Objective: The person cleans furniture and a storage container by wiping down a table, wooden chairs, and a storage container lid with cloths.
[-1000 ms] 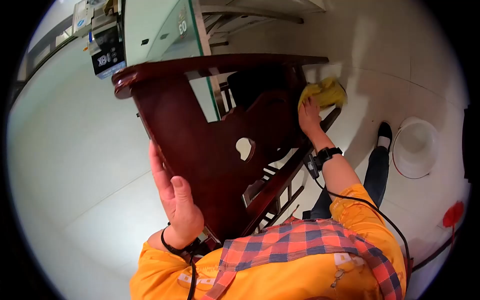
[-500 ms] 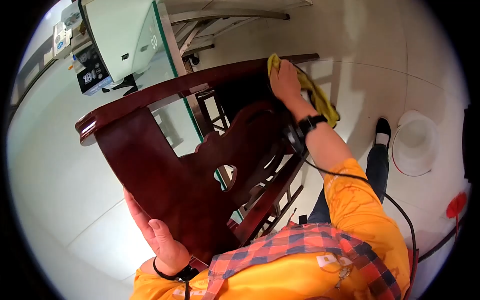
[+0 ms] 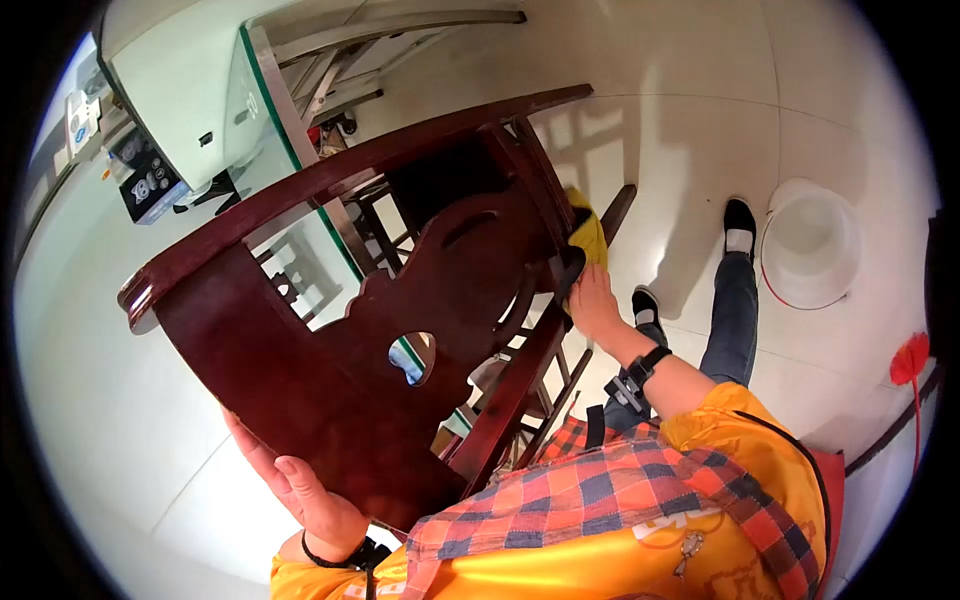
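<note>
A dark red wooden chair [image 3: 300,370] with a carved, cut-out panel lies tilted in front of me. My left hand [image 3: 300,490] rests against its lower left edge, fingers stretched and thumb apart. On the right side, my right hand [image 3: 595,305] presses a yellow cloth [image 3: 590,235] to the chair's frame near a dark curved part. The fingertips are partly hidden by the cloth and the frame.
A white bucket [image 3: 812,250] stands on the floor at the right, beside my legs. At the upper left are a glass-edged table [image 3: 270,95] and a black box [image 3: 150,185]. A red flower-like object [image 3: 909,358] is at the far right.
My right hand has moved with the cloth from the chair's upper end down to its right side. The chair appears further left and lower in view; my left hand stays at its edge.
</note>
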Motion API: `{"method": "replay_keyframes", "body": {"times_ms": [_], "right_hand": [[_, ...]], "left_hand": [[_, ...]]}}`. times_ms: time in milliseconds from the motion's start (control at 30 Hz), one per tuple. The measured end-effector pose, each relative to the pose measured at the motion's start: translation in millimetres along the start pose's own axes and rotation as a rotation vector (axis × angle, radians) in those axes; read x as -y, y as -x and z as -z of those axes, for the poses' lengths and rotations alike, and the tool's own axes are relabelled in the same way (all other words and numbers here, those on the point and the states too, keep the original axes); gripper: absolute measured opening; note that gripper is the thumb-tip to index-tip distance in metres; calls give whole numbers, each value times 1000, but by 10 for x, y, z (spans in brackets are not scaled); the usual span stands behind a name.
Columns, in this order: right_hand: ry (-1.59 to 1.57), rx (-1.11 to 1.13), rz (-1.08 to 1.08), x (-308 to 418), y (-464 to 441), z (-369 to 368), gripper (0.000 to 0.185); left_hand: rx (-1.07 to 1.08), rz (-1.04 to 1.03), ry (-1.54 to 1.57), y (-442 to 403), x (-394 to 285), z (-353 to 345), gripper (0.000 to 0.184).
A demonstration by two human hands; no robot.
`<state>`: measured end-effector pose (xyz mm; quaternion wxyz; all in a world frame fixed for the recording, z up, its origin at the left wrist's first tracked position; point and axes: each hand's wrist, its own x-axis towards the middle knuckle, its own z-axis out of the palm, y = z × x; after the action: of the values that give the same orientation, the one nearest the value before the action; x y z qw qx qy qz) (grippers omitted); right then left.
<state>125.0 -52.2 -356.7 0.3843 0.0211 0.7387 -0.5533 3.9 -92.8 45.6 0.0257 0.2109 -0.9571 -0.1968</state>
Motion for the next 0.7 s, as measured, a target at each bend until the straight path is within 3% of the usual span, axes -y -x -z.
{"method": "replay_keyframes", "body": {"times_ms": [133, 200, 367, 467, 567, 600, 667, 700], "right_hand": [[-74, 95, -83, 114, -12, 239, 34], [-144, 143, -138, 99, -89, 268, 35], [-290, -339, 163, 100, -1447, 206, 48], [-245, -442, 292, 444, -2512, 280, 51], [-235, -411, 228, 503, -2509, 15, 41], [-194, -208, 202, 454, -2356, 140, 34], [-137, -220, 236, 94, -1950, 1, 33], [-94, -106, 228, -111, -1692, 5, 34]], "left_hand": [[34, -39, -65, -33, 9, 34, 60], [1, 48, -181, 9, 0, 105, 61], [-13, 109, -338, 55, -73, 114, 65], [-57, 118, -143, 57, -40, 73, 66], [-106, 145, 11, 4, -55, -29, 70], [-72, 107, -19, -10, -18, 7, 71], [-39, 85, -45, 18, -31, 56, 73], [-51, 112, -93, 24, -42, 51, 73]]}}
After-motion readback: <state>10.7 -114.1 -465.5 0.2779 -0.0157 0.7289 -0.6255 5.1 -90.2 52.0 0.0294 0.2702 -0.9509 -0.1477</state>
